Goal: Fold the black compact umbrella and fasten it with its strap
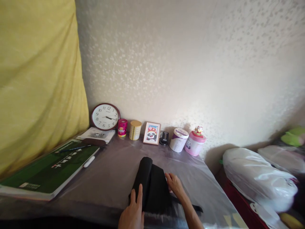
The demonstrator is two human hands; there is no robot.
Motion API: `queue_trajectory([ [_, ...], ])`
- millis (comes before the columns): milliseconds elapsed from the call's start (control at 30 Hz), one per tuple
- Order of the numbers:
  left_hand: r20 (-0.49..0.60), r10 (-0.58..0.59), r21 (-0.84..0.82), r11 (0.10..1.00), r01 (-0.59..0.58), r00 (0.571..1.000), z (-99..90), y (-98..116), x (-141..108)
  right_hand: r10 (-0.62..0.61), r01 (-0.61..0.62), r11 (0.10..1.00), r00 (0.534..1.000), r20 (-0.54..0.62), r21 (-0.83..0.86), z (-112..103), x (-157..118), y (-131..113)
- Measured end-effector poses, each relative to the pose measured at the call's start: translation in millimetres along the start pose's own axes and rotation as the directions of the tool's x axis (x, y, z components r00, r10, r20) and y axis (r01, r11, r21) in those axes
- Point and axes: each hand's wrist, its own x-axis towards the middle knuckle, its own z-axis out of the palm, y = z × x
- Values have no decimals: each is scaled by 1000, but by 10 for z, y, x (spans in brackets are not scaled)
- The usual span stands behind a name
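Note:
A black cloth roll (pixel 142 178) lies at the near middle of the table, rolled up on its left side. Its flat flap (pixel 157 187) spreads to the right. From beneath the flap a thin black strap (pixel 196 208) runs out to the right. My left hand (pixel 133 210) grips the near end of the rolled part, two fingers stretched along its top and the thumb by its right side. At the flap's right edge, my right hand (pixel 175 184) has its fingers closed on the cloth; their tips are partly hidden.
Along the wall stand a clock (pixel 105 116), a pink tin (pixel 122 128), a yellow tin (pixel 135 130), a panda picture frame (pixel 152 133), a black object (pixel 164 138) and two tubs (pixel 178 140). A green book (pixel 47 168) lies left. White plastic bags (pixel 257 178) sit right of the table.

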Motion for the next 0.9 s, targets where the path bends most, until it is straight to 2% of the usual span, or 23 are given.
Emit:
queue_trajectory([
  [100, -9, 2, -13, 1000, -2, 1000, 17, -6, -3, 114, -109, 979, 993, -24, 172, 2, -3, -159],
  [333, 18, -12, -15, 1000, 12, 1000, 8, -7, 0, 66, -43, 925, 997, -47, 379, -36, 119, -488],
  [500, 23, -5, -25, 1000, 6, 1000, 12, 2, 27, 9, 15, 918, 998, -59, 395, 19, 254, -873],
  [633, 27, -10, -39, 999, 11, 1000, 31, 17, 62, 4, 7, 931, 1000, -30, 366, 145, 341, -1121],
  [900, 90, -9, -33, 999, 12, 996, 22, -10, 80, -17, -1, 966, 998, 68, 260, 335, 379, -1219],
])
